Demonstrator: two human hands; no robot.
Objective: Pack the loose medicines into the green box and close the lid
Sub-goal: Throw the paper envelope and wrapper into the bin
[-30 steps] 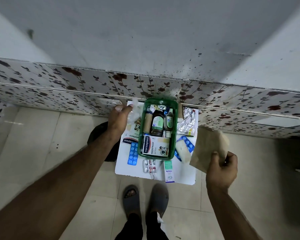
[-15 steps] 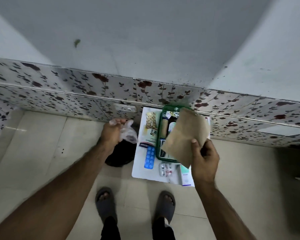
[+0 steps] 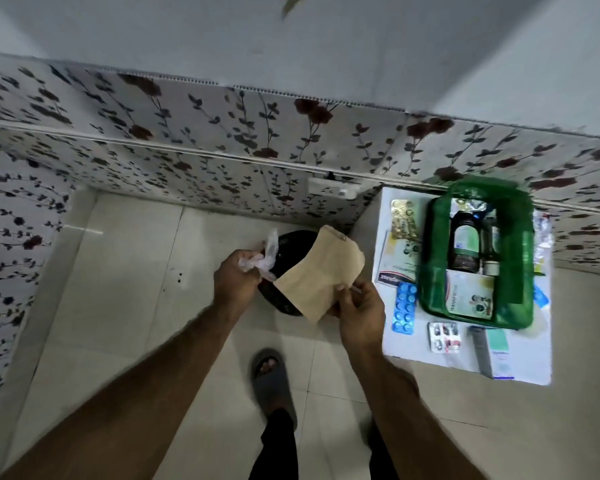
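In the head view, a crumpled piece of clear plastic point(image 3: 265, 259) is pinched in the closed fingers of the left hand point(image 3: 238, 280); the right hand point(image 3: 359, 308) is closed on the lower edge of a brown paper bag point(image 3: 321, 275), which is held tilted between the two hands; both are held over a black bin point(image 3: 284, 271) that stands on the tiled floor point(image 3: 118, 289) directly beneath the fingers.

Well to the right of the right hand's fingers, the green box point(image 3: 478, 252) is seen standing open on a white desk point(image 3: 520, 362); a dark bottle point(image 3: 465, 242) and a carton point(image 3: 470, 296) are packed inside it; whether a lid is nearby cannot be told.

Loose medicines are left on the desk around the box; a blue blister strip point(image 3: 404, 308) lies nearest the right hand's fingers, just left of the box; a gold blister strip point(image 3: 404, 218) lies further up the same side; a small blister pack point(image 3: 444, 337) and a white tube carton point(image 3: 499, 355) lie below the box; foil strips point(image 3: 542, 233) are seen at its far right side, blurred.

A grey sandal point(image 3: 271, 379) is visible on the floor below the hands.
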